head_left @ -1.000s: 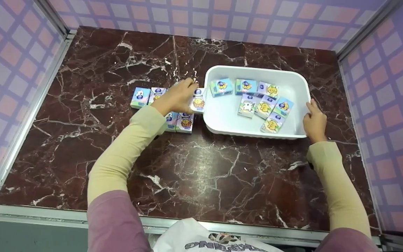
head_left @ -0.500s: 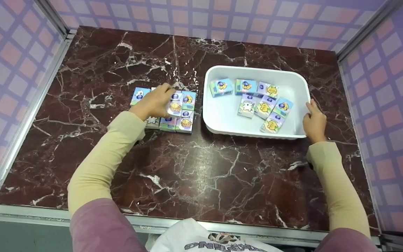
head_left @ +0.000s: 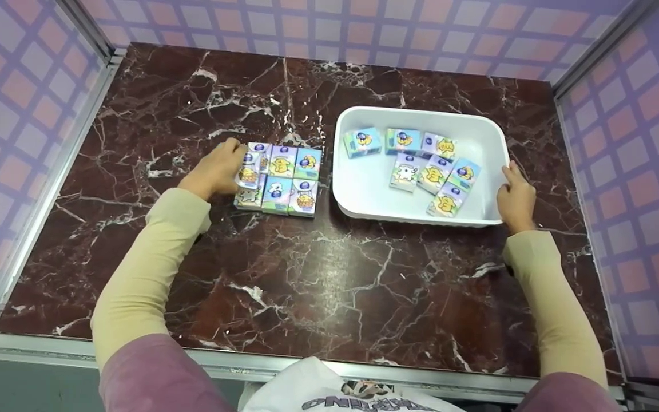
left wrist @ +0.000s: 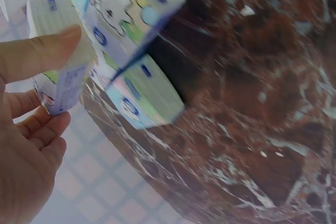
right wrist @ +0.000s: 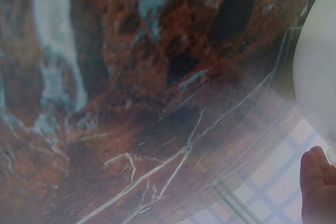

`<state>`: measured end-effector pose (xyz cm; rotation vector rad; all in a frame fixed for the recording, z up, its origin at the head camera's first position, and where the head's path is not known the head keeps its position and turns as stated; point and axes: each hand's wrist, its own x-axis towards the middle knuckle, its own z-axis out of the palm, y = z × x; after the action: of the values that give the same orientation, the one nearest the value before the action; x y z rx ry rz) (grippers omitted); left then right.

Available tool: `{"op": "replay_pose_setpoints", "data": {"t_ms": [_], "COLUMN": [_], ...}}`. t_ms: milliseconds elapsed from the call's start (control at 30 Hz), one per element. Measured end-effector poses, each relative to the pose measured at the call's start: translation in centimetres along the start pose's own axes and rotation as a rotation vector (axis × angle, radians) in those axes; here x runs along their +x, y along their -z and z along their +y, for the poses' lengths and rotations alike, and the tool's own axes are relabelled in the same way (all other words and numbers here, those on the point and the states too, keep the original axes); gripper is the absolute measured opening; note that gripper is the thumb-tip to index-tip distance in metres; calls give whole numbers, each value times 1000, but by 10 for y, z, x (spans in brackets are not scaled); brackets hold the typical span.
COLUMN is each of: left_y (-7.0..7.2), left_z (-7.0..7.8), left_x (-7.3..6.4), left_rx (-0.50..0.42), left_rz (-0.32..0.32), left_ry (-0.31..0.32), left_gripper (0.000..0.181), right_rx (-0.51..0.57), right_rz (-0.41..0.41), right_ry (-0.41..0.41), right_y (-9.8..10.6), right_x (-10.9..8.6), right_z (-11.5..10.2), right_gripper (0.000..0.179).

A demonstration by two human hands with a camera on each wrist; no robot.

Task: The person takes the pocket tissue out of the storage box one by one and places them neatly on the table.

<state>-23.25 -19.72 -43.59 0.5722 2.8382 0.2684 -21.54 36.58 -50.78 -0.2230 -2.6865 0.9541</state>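
My left hand (head_left: 215, 169) pinches a small cartoon-printed tissue pack (head_left: 248, 174) at the left end of a block of similar packs. In the left wrist view the thumb lies on one narrow side of the held pack (left wrist: 71, 77), with the fingers round its other side. Beside it the block's packs (head_left: 281, 163) lie in two rows, partly hidden by the hand. My right hand (head_left: 515, 197) grips the right rim of a white plastic tub (head_left: 369, 206). Several tissue packs (head_left: 435, 171) lie loosely inside, mostly toward its middle and back.
The dark red marbled tabletop (head_left: 318, 286) runs between checkered side panels (head_left: 644, 189) and a checkered back panel (head_left: 364, 34). A metal rail (head_left: 49, 346) edges the front. A narrow strip of tabletop separates the block from the tub.
My left hand has moved left with the tissue pack, from the tub's left rim across the block to its left end, uncovering the right-hand packs. The right hand and tub stay in place.
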Motion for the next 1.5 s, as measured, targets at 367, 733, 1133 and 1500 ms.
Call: {"op": "replay_pose_setpoints", "data": {"t_ms": [367,733,1133,1500], "left_y": [-5,-15,-20,-29], "left_z": [-24,-31,-35,-33], "left_x": [-16,-25,-33,-33], "left_rx": [-16,-34,-78,-87], "left_rz": [-73,-67,-78,-109], "left_ry": [121,131,144,165], "left_gripper": [73,80,81,79], "right_rx": [-5,-6,-1,-8], "right_rz": [3,4,19,9], "right_ry": [-4,-6,28,25], "right_y": [2,1,0,0], "right_x": [1,1,0,0], "right_z": [-1,1,-1,0], "right_gripper": [44,44,43,44]}}
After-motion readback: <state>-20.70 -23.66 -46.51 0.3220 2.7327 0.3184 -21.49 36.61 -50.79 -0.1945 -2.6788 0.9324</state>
